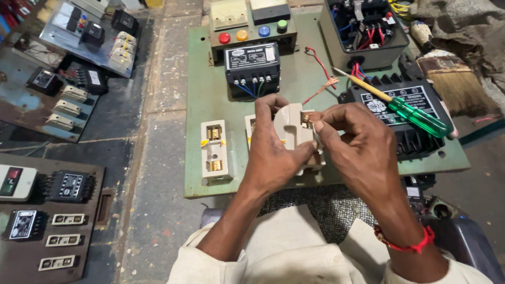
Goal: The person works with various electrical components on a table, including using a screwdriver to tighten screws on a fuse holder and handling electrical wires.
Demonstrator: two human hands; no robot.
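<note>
My left hand grips a cream ceramic fuse carrier and holds it up above the green board. My right hand pinches a thin copper wire at the carrier's brass terminal. Another cream fuse base with brass contacts is fixed to the board left of my hands. A second base is mostly hidden behind my left hand.
A green-handled screwdriver lies on a black finned unit at the right. A black terminal unit, a box with coloured push buttons and an open wired box sit at the back. Other panels lie on the floor at left.
</note>
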